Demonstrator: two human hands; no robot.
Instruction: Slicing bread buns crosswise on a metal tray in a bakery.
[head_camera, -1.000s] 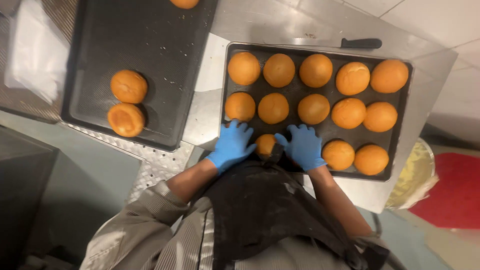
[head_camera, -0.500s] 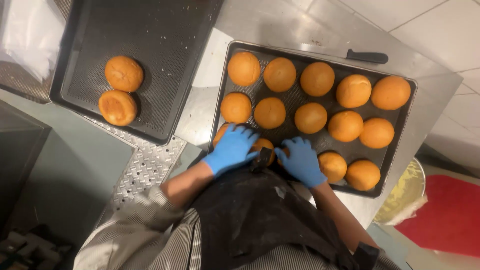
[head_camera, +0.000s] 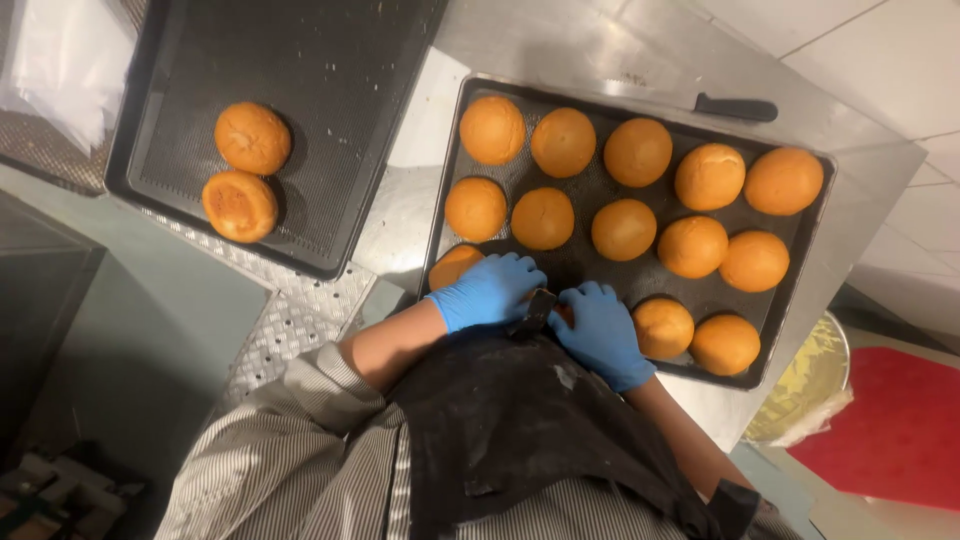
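Both my hands wear blue gloves and meet at the near edge of the dark baking tray (head_camera: 812, 268), which holds several round golden buns. My left hand (head_camera: 490, 290) and my right hand (head_camera: 600, 335) close from both sides over one bun (head_camera: 565, 313), of which only an orange sliver shows. A small dark object (head_camera: 540, 305) sticks out between the hands; I cannot tell what it is. Another bun (head_camera: 452, 266) lies just left of my left hand, and one bun (head_camera: 663, 327) sits right of my right hand.
A second dark perforated tray (head_camera: 330, 120) at the left holds two buns (head_camera: 252, 138) (head_camera: 239, 205). A black-handled knife (head_camera: 735, 107) lies on the steel counter (head_camera: 600, 40) behind the full tray. A red mat (head_camera: 900, 430) and a lined bin (head_camera: 805, 385) are at the right.
My hands have drawn together from either side of the front bun until they cover it. The view has tilted a little.
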